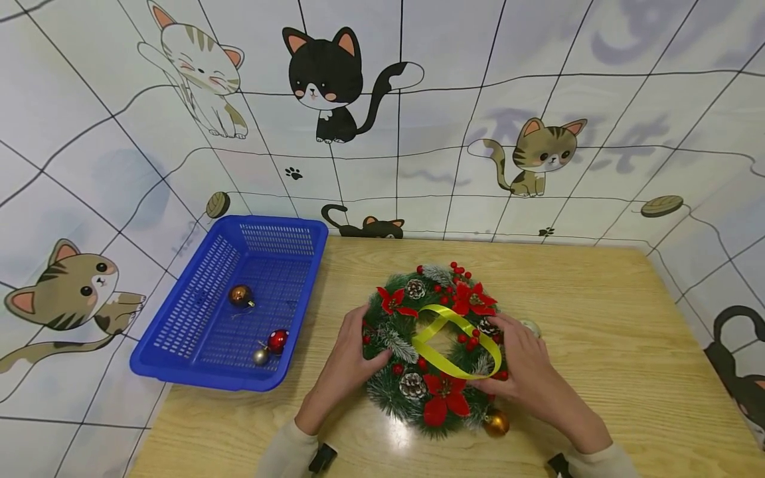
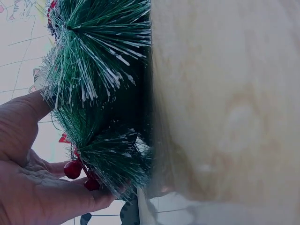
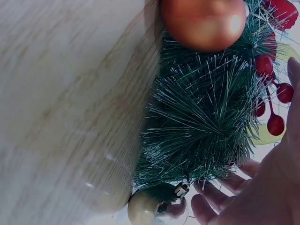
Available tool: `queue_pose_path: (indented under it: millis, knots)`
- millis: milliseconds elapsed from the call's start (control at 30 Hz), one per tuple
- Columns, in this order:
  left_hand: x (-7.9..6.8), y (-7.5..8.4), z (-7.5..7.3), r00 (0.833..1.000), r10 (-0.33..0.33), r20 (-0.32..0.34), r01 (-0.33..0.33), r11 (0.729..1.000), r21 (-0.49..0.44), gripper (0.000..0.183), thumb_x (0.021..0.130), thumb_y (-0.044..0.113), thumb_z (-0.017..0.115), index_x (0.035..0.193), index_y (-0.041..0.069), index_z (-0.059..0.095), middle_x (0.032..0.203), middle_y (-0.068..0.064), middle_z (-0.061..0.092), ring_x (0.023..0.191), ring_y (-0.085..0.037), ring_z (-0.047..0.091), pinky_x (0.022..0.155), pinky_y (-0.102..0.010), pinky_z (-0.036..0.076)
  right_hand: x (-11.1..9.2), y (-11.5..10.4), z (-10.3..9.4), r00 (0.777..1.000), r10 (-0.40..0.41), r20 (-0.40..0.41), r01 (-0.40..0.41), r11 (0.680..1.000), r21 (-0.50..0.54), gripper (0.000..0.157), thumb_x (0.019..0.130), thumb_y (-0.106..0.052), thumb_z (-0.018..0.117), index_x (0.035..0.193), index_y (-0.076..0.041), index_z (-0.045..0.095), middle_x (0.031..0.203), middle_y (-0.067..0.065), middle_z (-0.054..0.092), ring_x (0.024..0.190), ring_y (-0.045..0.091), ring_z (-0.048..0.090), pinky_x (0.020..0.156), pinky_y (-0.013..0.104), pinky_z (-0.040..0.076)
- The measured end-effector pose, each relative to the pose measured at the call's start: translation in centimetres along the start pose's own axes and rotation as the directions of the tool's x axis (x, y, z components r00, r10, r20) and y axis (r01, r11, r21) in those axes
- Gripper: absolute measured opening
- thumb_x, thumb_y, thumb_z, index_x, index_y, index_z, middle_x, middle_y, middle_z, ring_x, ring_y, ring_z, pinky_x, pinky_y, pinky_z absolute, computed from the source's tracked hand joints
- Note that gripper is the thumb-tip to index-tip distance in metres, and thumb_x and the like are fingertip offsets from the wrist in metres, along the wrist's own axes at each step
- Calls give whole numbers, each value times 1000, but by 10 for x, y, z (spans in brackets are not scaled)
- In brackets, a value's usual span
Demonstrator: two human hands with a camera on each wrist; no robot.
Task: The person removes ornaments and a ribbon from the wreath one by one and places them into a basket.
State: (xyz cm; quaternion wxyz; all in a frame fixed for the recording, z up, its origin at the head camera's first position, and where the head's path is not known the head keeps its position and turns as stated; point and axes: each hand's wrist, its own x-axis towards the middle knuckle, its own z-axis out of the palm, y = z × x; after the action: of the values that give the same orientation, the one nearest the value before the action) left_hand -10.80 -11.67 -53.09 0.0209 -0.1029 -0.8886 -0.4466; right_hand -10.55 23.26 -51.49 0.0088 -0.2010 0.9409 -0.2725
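On the desk (image 1: 615, 318), a round wreath (image 1: 385, 392) lies flat, decorated face up, about as broad one way as another, while the yellow ribbon (image 1: 443, 365) over its centre stretches from far left toward near right. The left hand (image 1: 352, 352) and right hand (image 1: 526, 352) clamp fingers and thumbs on its opposite sides. An orange bauble (image 1: 497, 422) sits at its near-right edge; a blue basket (image 1: 239, 380) stands to the left.
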Motion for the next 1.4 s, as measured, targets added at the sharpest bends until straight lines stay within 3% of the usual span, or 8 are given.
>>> queue_pose_path:
  millis: [233,500,833,1167,1400]
  knots:
    - [-1,-1,1,1000,-23,1,23,1000,-17,86,95,20,85,163,-2,37,165,-24,36,147,-44,45,112,-63,46,1,-2,2,1000,3,-8,-2,1000,12,123,81,-52,95,166,2,24,164,31,32,149,53,30,108,85,23]
    - [-2,-4,0,1000,-13,-26,13,1000,-1,74,95,21,85,157,0,50,161,-28,38,146,-47,43,107,-67,47,3,-9,-3,1000,27,-11,-27,1000,9,127,87,-55,89,172,1,13,163,34,35,147,54,33,112,79,24]
    - [-2,-2,-2,998,11,-65,-10,1000,15,74,93,18,86,157,3,53,161,-32,40,146,-54,41,108,-76,42,8,-11,-2,998,43,-37,-48,991,-121,104,91,-61,83,163,0,41,139,24,52,128,49,49,100,75,36]
    - [-3,-3,-3,996,17,-87,-15,1000,28,71,93,17,86,156,4,55,159,-32,43,144,-55,43,107,-75,42,3,-17,6,992,62,-112,-78,986,-149,98,85,-59,88,153,2,54,123,18,54,109,40,51,88,66,41]
    - [-2,-2,-4,995,25,-100,-21,999,35,69,94,17,85,155,3,56,159,-32,44,144,-54,44,108,-76,41,-2,-23,9,982,147,-118,-159,982,-100,97,86,-60,88,153,1,54,128,23,52,114,43,50,91,68,39]
